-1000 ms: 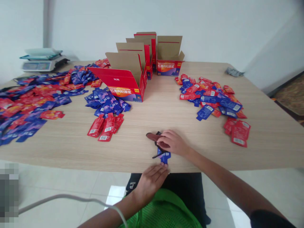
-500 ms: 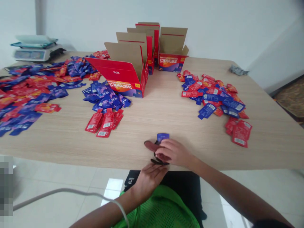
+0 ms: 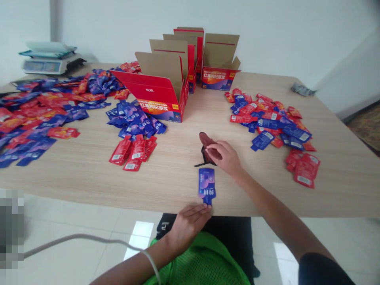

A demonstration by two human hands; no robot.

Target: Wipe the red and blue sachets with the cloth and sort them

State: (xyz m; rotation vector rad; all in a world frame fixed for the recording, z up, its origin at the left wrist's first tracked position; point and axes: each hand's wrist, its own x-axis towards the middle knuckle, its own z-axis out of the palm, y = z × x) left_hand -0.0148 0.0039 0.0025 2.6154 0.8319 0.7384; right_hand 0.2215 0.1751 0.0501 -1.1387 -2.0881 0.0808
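A blue-purple pouch (image 3: 207,183) lies flat near the table's front edge, its narrow neck toward me. My left hand (image 3: 191,221) rests at the edge with fingers stretched out, the fingertips touching that neck. Beyond the pouch, my right hand (image 3: 226,157) is closed round a reddish-brown and black item (image 3: 205,139) with a rounded end and thin black parts. Its kind is unclear, and my fingers cover part of it. Left of it lie red pouches (image 3: 138,148) below a heap of blue pouches (image 3: 135,118). Mixed red and blue pouches (image 3: 268,122) lie to the right.
Open red cartons (image 3: 162,109) stand in a row at the back, with another carton (image 3: 218,79) beside them. A large pouch pile (image 3: 44,107) covers the left side. Behind it sits a scale (image 3: 44,65). A grey crumpled piece (image 3: 303,89) lies far right. A cable (image 3: 89,236) crosses my left forearm.
My right hand has moved away from me with the reddish-brown and black item, off the blue-purple pouch, which now shows whole. My left hand has stayed at the edge.
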